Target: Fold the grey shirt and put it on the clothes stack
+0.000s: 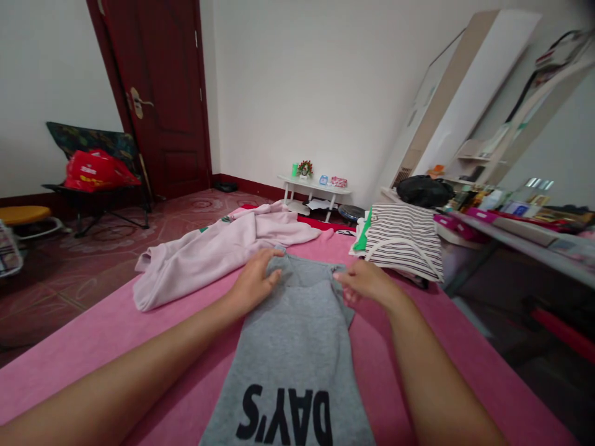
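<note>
A grey shirt point(302, 322) lies lengthwise in front of me, with black letters reading "DAY'S" upside down near its lower end. Its neckline points away from me. At the left corner of the neckline my left hand point(255, 279) has the cloth between its index finger and spread thumb; the other fingers are mostly hidden. My right hand point(367, 285) pinches the right shoulder edge between thumb and fingertips. Some grey cloth sticks out beneath the right hand. Beyond my left hand lies a pale pink long-sleeved garment point(223, 248), loosely spread.
The pink bed cover point(93, 347) lies under everything. A stack of folded clothes with a striped shirt point(404, 238) on top sits to the right, near a cluttered desk point(511, 232). Farther off are a small white table point(316, 186) and a folding chair holding a red bag point(97, 170).
</note>
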Tool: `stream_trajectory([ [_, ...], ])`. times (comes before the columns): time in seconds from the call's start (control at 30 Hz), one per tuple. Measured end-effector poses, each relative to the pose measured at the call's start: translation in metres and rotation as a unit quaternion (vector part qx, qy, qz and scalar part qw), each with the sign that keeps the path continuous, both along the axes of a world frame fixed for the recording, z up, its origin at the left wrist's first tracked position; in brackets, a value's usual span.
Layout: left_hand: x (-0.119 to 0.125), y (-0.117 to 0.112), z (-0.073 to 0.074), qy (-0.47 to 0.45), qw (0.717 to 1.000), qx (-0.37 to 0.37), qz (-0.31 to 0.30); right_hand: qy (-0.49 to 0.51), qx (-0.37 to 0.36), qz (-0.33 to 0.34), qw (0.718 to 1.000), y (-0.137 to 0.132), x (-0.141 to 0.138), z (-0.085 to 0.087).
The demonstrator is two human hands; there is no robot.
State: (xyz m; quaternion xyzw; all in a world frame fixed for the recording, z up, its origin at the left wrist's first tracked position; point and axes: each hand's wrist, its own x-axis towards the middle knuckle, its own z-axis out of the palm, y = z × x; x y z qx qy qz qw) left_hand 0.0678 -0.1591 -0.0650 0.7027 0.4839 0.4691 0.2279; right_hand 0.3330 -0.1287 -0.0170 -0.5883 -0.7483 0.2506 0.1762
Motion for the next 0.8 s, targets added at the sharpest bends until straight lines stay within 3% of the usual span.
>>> stream_trajectory([
  [0.07,0.014,-0.003,0.010,0.047,0.998,-0.006,-0.048,0.008,-0.128,0.037,0.991,-0.005,-0.003,-0.003],
  [0.13,0.029,-0.005,0.016,0.073,0.993,-0.043,-0.082,0.011,-0.177,0.078,0.981,-0.010,-0.012,-0.007],
  [0.3,0.048,-0.002,0.014,0.073,0.984,-0.134,-0.096,0.054,-0.033,0.109,0.992,-0.020,-0.032,0.005],
  [0.47,0.040,-0.003,0.024,-0.069,0.969,-0.115,-0.207,0.260,-0.091,0.121,0.954,-0.035,-0.039,0.034],
  [0.53,0.037,-0.003,0.030,-0.075,0.983,-0.064,-0.158,0.320,-0.129,0.098,0.933,-0.034,-0.033,0.034],
  [0.63,0.029,0.000,0.028,-0.002,0.998,-0.005,-0.065,0.338,-0.190,0.074,0.919,-0.023,-0.014,0.014],
  [0.8,0.003,0.014,0.012,0.164,0.979,-0.104,0.068,0.268,-0.269,0.054,0.924,-0.009,0.020,-0.024],
])
